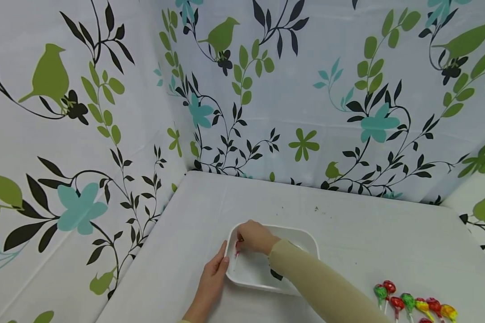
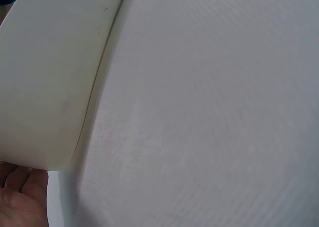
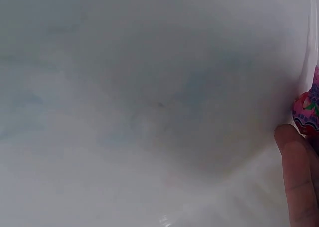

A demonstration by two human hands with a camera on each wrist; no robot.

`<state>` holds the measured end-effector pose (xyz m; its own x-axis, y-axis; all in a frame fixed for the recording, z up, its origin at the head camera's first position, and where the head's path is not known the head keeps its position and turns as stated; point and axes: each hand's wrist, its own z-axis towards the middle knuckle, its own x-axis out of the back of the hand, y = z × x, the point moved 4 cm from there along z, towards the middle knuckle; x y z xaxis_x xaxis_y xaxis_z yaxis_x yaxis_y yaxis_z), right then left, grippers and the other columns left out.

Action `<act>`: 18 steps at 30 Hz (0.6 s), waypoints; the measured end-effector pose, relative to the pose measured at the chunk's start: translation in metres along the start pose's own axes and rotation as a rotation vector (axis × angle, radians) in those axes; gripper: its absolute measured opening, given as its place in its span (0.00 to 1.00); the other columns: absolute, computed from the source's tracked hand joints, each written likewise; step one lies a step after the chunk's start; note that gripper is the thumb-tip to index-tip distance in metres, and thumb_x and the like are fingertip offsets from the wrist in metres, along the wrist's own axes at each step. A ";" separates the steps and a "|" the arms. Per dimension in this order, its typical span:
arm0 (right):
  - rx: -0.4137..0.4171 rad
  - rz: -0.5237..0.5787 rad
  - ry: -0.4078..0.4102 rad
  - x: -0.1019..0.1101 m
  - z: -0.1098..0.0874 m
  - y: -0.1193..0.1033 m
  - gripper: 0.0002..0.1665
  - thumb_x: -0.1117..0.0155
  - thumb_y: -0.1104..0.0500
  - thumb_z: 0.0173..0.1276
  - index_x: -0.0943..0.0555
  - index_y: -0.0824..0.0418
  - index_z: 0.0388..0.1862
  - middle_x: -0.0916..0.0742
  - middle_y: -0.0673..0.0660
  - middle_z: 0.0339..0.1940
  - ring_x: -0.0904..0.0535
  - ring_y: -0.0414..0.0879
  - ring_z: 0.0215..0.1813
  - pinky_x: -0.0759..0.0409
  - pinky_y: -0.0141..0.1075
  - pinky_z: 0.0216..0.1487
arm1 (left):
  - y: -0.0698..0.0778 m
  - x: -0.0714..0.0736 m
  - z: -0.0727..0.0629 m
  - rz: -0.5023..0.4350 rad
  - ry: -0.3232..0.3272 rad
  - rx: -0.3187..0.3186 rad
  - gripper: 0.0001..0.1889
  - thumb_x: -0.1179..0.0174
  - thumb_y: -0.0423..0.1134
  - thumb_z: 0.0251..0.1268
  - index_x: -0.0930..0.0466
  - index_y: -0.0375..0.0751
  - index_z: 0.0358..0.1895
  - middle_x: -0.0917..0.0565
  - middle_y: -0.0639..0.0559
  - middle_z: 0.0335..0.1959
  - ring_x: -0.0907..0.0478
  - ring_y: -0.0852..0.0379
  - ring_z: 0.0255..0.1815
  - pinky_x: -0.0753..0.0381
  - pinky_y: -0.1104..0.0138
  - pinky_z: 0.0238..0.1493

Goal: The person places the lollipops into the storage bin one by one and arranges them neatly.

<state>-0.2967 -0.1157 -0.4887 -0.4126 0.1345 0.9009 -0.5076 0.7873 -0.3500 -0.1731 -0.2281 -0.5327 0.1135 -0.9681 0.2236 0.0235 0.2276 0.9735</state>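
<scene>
A white plastic tray [image 1: 248, 271] with rounded corners lies on the table in the head view. Over its left end my right hand [image 1: 255, 237] pinches a red-wrapped lollipop [image 1: 238, 246], its stick pointing down toward the tray floor. In the right wrist view the lollipop's pink and red wrapper [image 3: 305, 111] shows at the right edge, beside the fingertips. My left hand [image 1: 211, 277] rests with extended fingers against the tray's left outer side. The left wrist view shows the tray's outer wall [image 2: 52, 77] with part of that hand [image 2: 22, 199] at its corner.
Several lollipops [image 1: 407, 300] in red, green and yellow wrappers lie grouped at the table's lower right. A small black item [image 1: 276, 274] shows beside the right sleeve, over the tray. Patterned cloth [image 1: 242, 112] with birds and leaves hangs behind and to the left of the white table [image 1: 388, 242].
</scene>
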 end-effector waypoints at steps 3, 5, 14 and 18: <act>0.003 0.001 0.017 -0.001 0.000 0.002 0.07 0.25 0.53 0.66 0.11 0.56 0.36 0.15 0.45 0.26 0.25 0.38 0.28 0.22 0.27 0.30 | 0.000 0.000 0.000 -0.010 0.007 -0.012 0.26 0.51 0.37 0.82 0.38 0.31 0.77 0.37 0.38 0.79 0.43 0.39 0.80 0.42 0.83 0.74; -0.001 0.004 0.019 -0.002 0.000 0.003 0.08 0.25 0.53 0.66 0.11 0.56 0.37 0.15 0.45 0.27 0.24 0.38 0.28 0.21 0.27 0.31 | 0.001 0.000 -0.001 -0.018 0.004 -0.021 0.26 0.51 0.37 0.82 0.38 0.31 0.77 0.37 0.37 0.78 0.43 0.39 0.80 0.44 0.87 0.71; -0.008 0.014 0.006 -0.001 0.000 0.003 0.10 0.25 0.52 0.65 0.11 0.56 0.40 0.15 0.46 0.27 0.24 0.38 0.28 0.21 0.28 0.30 | 0.000 0.000 -0.001 -0.008 -0.005 -0.025 0.27 0.51 0.37 0.82 0.39 0.30 0.77 0.38 0.36 0.78 0.43 0.37 0.80 0.42 0.84 0.73; 0.003 0.003 0.019 0.005 -0.003 0.000 0.14 0.25 0.51 0.65 0.11 0.58 0.43 0.14 0.47 0.29 0.24 0.38 0.29 0.21 0.28 0.31 | -0.001 0.000 0.000 -0.004 -0.003 -0.008 0.27 0.51 0.38 0.82 0.39 0.31 0.77 0.38 0.37 0.79 0.43 0.38 0.80 0.39 0.71 0.79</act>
<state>-0.2962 -0.1130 -0.4838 -0.3999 0.1479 0.9046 -0.5090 0.7849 -0.3534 -0.1727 -0.2287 -0.5340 0.1103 -0.9694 0.2194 0.0322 0.2242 0.9740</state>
